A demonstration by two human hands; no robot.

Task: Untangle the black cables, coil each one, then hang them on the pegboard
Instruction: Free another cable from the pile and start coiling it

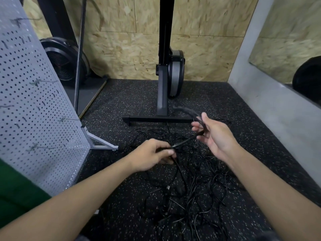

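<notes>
A tangle of thin black cables (196,193) lies spread on the speckled black floor. One black cable (184,141) is lifted above the pile and stretched between my hands. My left hand (152,153) pinches it at its lower end, fingers curled round it. My right hand (215,134) holds the upper part, palm turned toward me, with the cable's end arching up past the thumb. The grey pegboard (33,105) stands at the left on a metal foot, with several hooks sticking out of it.
A black upright machine stand (163,94) with a flat base bar sits just beyond the cable pile. A round black fan housing (64,61) stands behind the pegboard. A grey wall ledge (271,105) runs along the right. Chipboard panels form the back wall.
</notes>
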